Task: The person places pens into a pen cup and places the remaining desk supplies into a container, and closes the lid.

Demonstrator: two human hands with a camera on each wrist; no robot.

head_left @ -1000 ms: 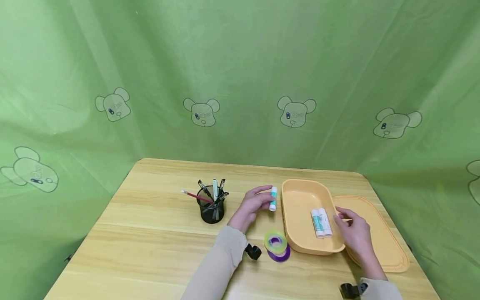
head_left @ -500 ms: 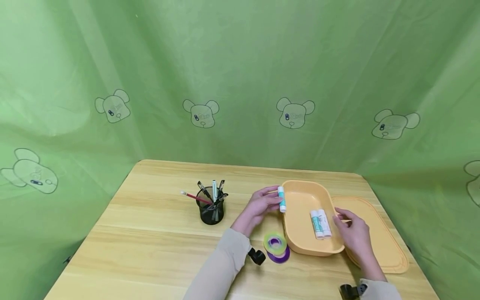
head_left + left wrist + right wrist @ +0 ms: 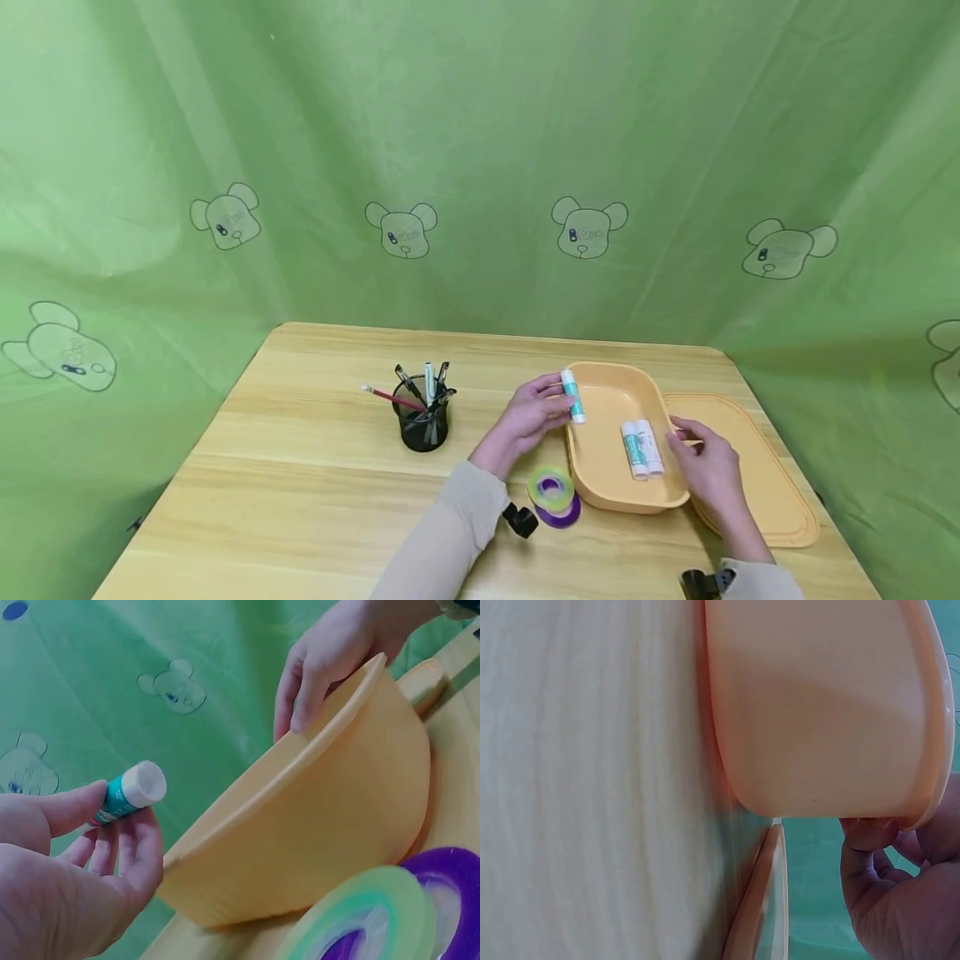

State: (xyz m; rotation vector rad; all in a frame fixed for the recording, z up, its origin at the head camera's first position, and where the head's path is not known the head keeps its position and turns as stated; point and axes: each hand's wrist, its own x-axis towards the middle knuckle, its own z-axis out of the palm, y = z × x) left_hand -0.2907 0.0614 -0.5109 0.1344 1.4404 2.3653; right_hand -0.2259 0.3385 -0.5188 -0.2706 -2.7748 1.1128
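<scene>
My left hand (image 3: 531, 414) pinches a white-and-teal glue stick (image 3: 573, 397) between thumb and fingers, over the left rim of an orange plastic box (image 3: 600, 483). The left wrist view shows the white end of this glue stick (image 3: 127, 793) pointing away from the palm. Two more glue sticks (image 3: 642, 449) lie side by side inside the box. My right hand (image 3: 705, 467) grips the box's right rim, thumb and fingers on either side of the wall; in the right wrist view the fingers (image 3: 870, 844) curl at that rim.
An orange lid (image 3: 765, 483) lies on the table right of the box, partly beneath its edge. Two tape rolls, one yellow-green (image 3: 551, 489) and one purple (image 3: 561, 515), overlap at the box's near left. A black mesh pen holder (image 3: 423, 429) with pens and a pencil stands further left.
My left hand has moved right with the glue stick, from beside the box to over its left rim, and the stick has tilted. My right hand stays on the rim.
</scene>
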